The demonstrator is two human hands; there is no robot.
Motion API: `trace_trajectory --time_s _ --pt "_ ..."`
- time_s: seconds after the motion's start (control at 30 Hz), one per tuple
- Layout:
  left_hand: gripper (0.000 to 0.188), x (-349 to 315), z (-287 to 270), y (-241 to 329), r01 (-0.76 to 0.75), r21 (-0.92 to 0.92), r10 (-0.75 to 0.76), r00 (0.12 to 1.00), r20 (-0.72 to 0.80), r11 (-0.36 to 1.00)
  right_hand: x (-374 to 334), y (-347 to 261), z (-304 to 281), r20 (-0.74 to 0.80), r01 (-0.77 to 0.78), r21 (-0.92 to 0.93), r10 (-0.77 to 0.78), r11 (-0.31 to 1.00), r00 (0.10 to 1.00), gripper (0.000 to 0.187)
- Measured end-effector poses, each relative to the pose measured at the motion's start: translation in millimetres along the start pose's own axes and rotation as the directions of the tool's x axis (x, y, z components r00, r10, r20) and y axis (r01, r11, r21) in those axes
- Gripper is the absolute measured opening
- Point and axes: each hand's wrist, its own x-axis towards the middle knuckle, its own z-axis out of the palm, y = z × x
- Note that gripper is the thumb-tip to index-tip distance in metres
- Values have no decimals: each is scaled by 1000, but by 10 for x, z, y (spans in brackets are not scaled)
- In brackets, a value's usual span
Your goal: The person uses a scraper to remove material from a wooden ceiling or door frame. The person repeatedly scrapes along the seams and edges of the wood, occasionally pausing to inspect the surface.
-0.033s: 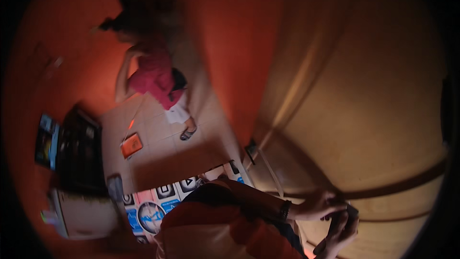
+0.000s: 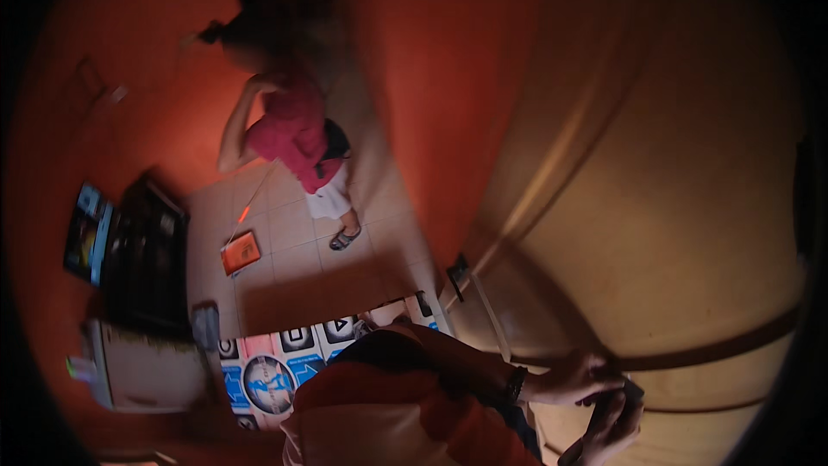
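At the lower right, my left hand (image 2: 565, 380), with a dark bracelet at the wrist, reaches in with its fingers bent. My right hand (image 2: 614, 431) comes up from below, and its fingers are curled close to the left one. Between the two is a small dark object (image 2: 634, 390), mostly covered by my fingers. Its kind cannot be made out in the dim light. Both hands are closed around it, in front of a plain yellowish wall (image 2: 673, 233).
A person in a pink shirt (image 2: 293, 134) stands on the tiled floor (image 2: 285, 233) near an orange wall. An orange box-like thing (image 2: 240, 253) lies on the tiles. Dark cabinet (image 2: 147, 259), lit screen (image 2: 89, 233) and pale box-shaped unit (image 2: 155, 371) line the left; a printed mat (image 2: 297, 341) spreads beside me.
The whole view has shifted slightly, with the person and floor things a little further right. My hands sit slightly lower and still hold the dark object.
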Motion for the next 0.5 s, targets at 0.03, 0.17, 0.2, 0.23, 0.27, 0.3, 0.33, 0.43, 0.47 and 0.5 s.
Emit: trace_trajectory --time_s 0.03,0.17,0.2,0.23,0.27,0.3,0.33,0.43,0.47,0.5 --pt "22 -77 3 144 -30 21 29 999 21 999 5 21 54 -6 18 85 -18 996 1000 36" --pt "35 -104 -88 217 -41 147 39 999 21 988 78 160 258 -81 179 432 -159 884 984 31" --pt "35 -93 -113 202 -50 192 48 999 16 980 116 159 255 -62 215 402 -207 890 976 32" --pt "36 -79 -136 173 -60 236 58 998 15 970 150 141 268 -74 218 391 -205 894 976 32" --pt "35 -90 -156 133 -43 253 37 999 29 966 145 57 284 -83 208 375 -191 903 978 33" --pt "35 -101 -182 101 -29 269 18 999 44 963 134 1 304 -92 199 358 -177 912 980 33" --pt "34 -107 -194 68 -16 284 -1 998 61 959 97 14 327 -107 150 471 -113 869 988 34" --pt "31 -241 -198 35 -22 183 8 997 77 983 14 76 299 -155 163 462 -101 872 983 34" --pt "25 -284 -232 -8 10 175 -27 995 97 984 36 75 267 -125 232 424 -197 875 972 35" --pt "22 -307 -289 -81 46 225 -68 993 95 973 78 453 190 -107 223 457 -196 861 975 35"
